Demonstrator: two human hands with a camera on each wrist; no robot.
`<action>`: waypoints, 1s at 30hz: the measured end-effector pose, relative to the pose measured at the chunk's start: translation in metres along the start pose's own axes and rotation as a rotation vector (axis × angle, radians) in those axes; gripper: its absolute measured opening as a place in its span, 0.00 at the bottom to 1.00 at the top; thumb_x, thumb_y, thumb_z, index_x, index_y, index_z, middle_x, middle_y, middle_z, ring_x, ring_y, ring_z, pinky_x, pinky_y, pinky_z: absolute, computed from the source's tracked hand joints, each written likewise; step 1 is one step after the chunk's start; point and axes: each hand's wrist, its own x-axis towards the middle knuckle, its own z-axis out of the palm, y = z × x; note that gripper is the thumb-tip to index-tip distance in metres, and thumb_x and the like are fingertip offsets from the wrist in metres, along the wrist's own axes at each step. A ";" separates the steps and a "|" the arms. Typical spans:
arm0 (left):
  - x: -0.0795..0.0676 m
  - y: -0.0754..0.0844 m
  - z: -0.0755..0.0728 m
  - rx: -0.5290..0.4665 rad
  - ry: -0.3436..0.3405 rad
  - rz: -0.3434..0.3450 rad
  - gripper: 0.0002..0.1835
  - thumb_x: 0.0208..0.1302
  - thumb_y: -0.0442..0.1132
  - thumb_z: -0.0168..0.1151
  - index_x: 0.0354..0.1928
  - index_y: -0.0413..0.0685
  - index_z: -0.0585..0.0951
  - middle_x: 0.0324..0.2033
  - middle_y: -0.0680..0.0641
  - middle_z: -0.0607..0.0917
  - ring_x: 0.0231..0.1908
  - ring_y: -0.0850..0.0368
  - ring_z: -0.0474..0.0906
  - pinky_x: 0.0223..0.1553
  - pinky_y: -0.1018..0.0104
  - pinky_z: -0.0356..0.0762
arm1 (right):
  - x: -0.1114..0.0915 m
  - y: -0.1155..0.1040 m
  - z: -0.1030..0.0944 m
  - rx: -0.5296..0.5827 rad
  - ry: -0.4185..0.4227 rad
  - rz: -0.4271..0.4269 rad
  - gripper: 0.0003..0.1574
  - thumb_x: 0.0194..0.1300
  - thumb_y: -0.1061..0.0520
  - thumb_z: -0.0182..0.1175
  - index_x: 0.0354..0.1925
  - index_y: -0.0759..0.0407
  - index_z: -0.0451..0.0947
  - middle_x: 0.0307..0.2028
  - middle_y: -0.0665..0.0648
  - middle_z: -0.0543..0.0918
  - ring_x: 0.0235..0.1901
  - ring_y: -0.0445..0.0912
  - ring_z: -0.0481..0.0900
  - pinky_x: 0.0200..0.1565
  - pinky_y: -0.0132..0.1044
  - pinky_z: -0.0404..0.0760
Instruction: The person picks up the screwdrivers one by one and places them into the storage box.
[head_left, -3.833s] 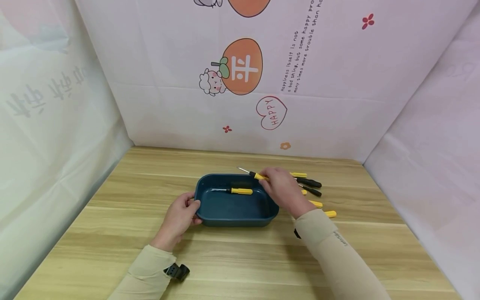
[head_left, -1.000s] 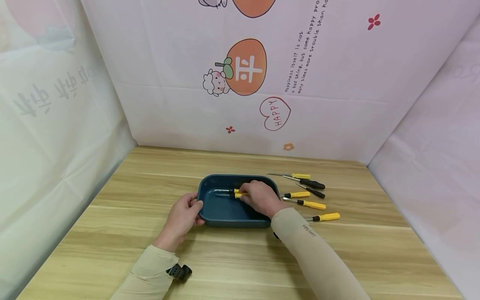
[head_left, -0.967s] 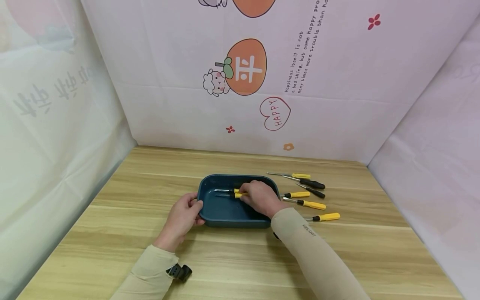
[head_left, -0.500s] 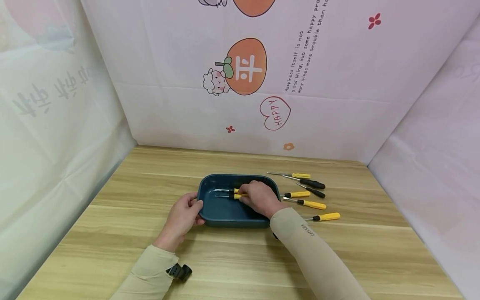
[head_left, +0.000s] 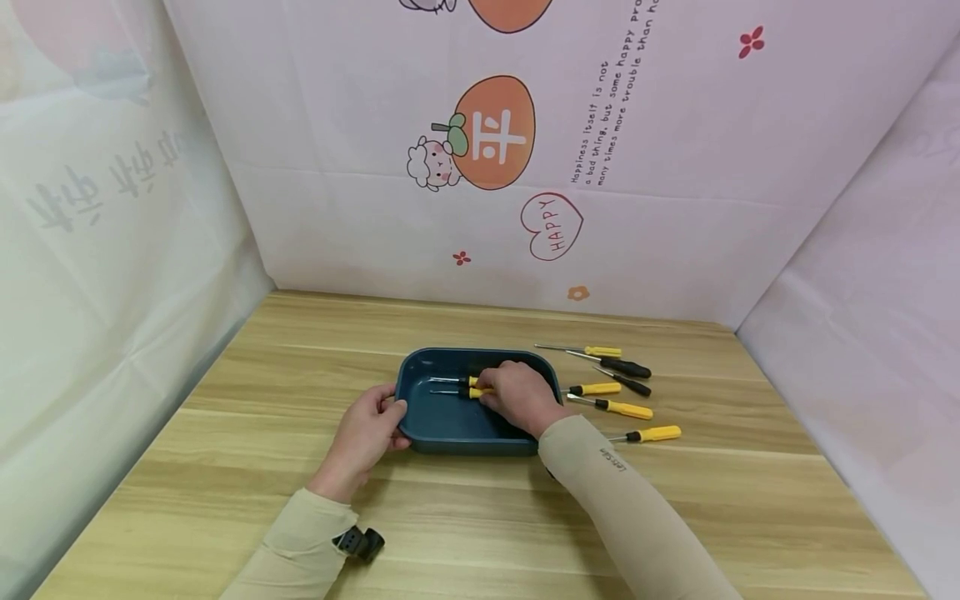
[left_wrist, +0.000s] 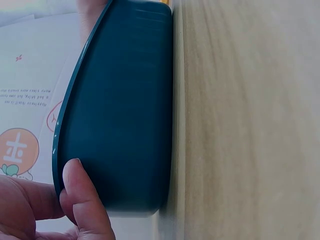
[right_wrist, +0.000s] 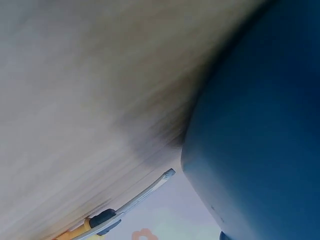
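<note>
My left hand (head_left: 363,437) grips the left end of a dark blue rectangular box (head_left: 465,427), thumb over the rim. The left wrist view shows its fingers (left_wrist: 85,202) on the box's outer wall. Inside the box, my right hand (head_left: 521,397) pinches the handle of a yellow-and-black screwdriver (head_left: 474,393), its shaft pointing left low over the box floor. Just behind it, and nearly parallel, lies a second yellow-handled screwdriver (head_left: 448,380), its handle partly hidden by the right hand. The right wrist view holds mostly box wall (right_wrist: 250,165), no fingers.
To the right of the box, several screwdrivers lie on the wooden table (head_left: 465,533): yellow-handled ones, such as the nearest screwdriver (head_left: 658,433), and two black-handled ones, including a black screwdriver (head_left: 626,367). Printed white cloth walls (head_left: 337,208) enclose the back and sides.
Since the earliest frame, my right hand has carried its screwdriver down and left into the box, beside the first. Over the last second its shaft has swung slightly toward the front. The left hand keeps its grip.
</note>
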 end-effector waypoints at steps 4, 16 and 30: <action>-0.001 0.002 0.000 -0.004 -0.004 0.007 0.22 0.80 0.37 0.52 0.70 0.36 0.72 0.43 0.37 0.78 0.28 0.55 0.80 0.31 0.68 0.86 | 0.001 0.000 0.002 -0.016 0.009 0.006 0.13 0.71 0.52 0.69 0.52 0.48 0.88 0.46 0.52 0.86 0.48 0.48 0.81 0.54 0.45 0.84; -0.001 0.000 0.000 -0.002 0.002 0.001 0.22 0.80 0.36 0.52 0.70 0.36 0.72 0.44 0.36 0.78 0.27 0.55 0.80 0.30 0.68 0.86 | 0.002 0.000 0.005 -0.039 0.039 0.015 0.13 0.69 0.52 0.71 0.51 0.47 0.88 0.47 0.52 0.86 0.49 0.49 0.81 0.54 0.44 0.84; 0.000 0.000 0.000 -0.008 -0.003 0.006 0.22 0.80 0.36 0.52 0.70 0.36 0.73 0.43 0.37 0.78 0.27 0.55 0.80 0.30 0.68 0.86 | 0.001 0.000 0.006 -0.067 0.048 0.041 0.12 0.68 0.50 0.72 0.49 0.45 0.88 0.46 0.51 0.86 0.48 0.49 0.82 0.53 0.44 0.84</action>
